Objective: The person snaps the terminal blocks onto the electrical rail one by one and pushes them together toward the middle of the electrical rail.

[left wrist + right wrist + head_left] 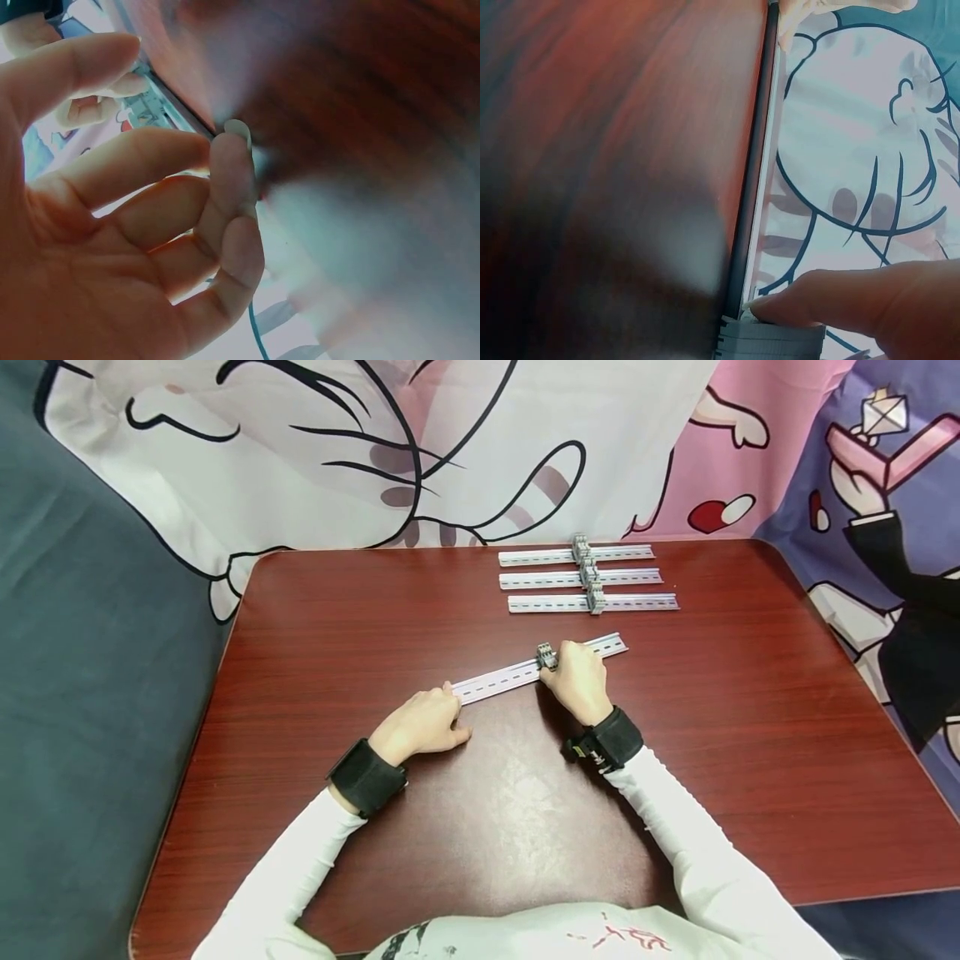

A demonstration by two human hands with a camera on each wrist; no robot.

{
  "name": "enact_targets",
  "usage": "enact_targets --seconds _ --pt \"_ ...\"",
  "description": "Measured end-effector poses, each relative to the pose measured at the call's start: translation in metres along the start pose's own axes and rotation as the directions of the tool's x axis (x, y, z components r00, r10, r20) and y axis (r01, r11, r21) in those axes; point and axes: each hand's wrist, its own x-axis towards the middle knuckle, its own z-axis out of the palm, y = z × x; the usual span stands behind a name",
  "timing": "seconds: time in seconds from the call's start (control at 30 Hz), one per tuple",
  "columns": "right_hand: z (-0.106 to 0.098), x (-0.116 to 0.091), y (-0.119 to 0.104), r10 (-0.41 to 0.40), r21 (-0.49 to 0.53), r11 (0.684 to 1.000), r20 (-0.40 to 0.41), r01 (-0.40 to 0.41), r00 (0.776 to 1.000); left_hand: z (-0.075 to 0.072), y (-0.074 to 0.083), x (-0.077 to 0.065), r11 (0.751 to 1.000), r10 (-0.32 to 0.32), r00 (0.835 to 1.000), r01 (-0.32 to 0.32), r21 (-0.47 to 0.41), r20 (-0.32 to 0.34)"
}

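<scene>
A slotted metal DIN rail [495, 683] lies slanted on the table, its right end farther from me. Grey terminal blocks [546, 655] sit on it right of its middle. My right hand [579, 681] grips these blocks from the right; in the right wrist view the thumb [817, 304] presses their edge, and the other fingers are hidden. At the rail's left end is my left hand [420, 722], its fingertips touching that end. The left wrist view shows its bent fingers [232, 172] at the rail and the thumb held apart.
Three more DIN rails, the far one [536, 557], the middle one [536, 580] and the near one [543, 603], lie parallel at the back, each carrying grey terminal blocks. A printed curtain [300, 468] hangs behind the reddish-brown table [337, 610].
</scene>
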Motion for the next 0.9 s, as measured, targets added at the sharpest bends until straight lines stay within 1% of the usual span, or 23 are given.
enact_targets --seconds 0.1,0.2,0.3,0.43,0.57,0.73,0.9 --pt "-0.002 0.004 0.002 0.023 0.007 1.0 0.002 -0.023 1.0 -0.003 -0.005 0.003 0.999 0.013 1.0 -0.012 -0.032 0.015" --pt "-0.004 0.006 0.009 0.069 0.005 0.998 0.004 -0.069 0.998 -0.007 -0.011 0.005 0.999 0.018 0.999 -0.016 -0.051 0.04" --pt "-0.005 0.008 0.017 0.106 -0.003 0.994 -0.005 -0.106 0.994 -0.014 -0.018 0.001 0.997 -0.022 0.998 0.027 -0.073 0.061" --pt "-0.011 0.014 0.028 0.129 -0.004 0.992 -0.033 -0.129 0.991 -0.02 -0.032 -0.01 0.99 -0.079 0.996 0.085 -0.116 0.052" --pt "-0.016 0.022 0.035 0.129 -0.002 0.992 -0.05 -0.129 0.99 -0.022 -0.048 -0.025 0.983 -0.101 0.995 0.104 -0.152 0.028" --pt "-0.02 0.03 0.044 0.139 0.012 0.99 -0.055 -0.139 0.989 -0.02 -0.063 -0.041 0.971 -0.134 0.991 0.136 -0.195 0.021" --pt "-0.017 0.032 0.052 0.176 0.022 0.984 -0.036 -0.175 0.984 -0.013 -0.072 -0.053 0.964 -0.153 0.988 0.155 -0.216 0.024"
